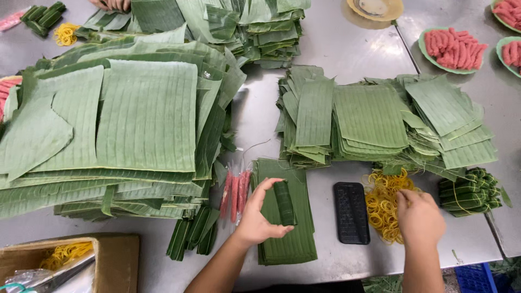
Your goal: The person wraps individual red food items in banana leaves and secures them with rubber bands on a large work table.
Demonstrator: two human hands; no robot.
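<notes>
My left hand grips a small roll wrapped in dark green leaf, held upright over a stack of narrow leaf strips near the table's front edge. Reaching to the right, my right hand has its fingers in a heap of yellow rubber bands; whether it has pinched one is hidden. A few pink sausage sticks in clear wrap lie left of the strips. Finished leaf rolls are bundled at the right.
Large stacks of cut banana leaves cover the steel table. A black phone lies between strips and bands. Green plates of pink sausage stand far right. A cardboard box sits front left. Another person's hand shows at the top.
</notes>
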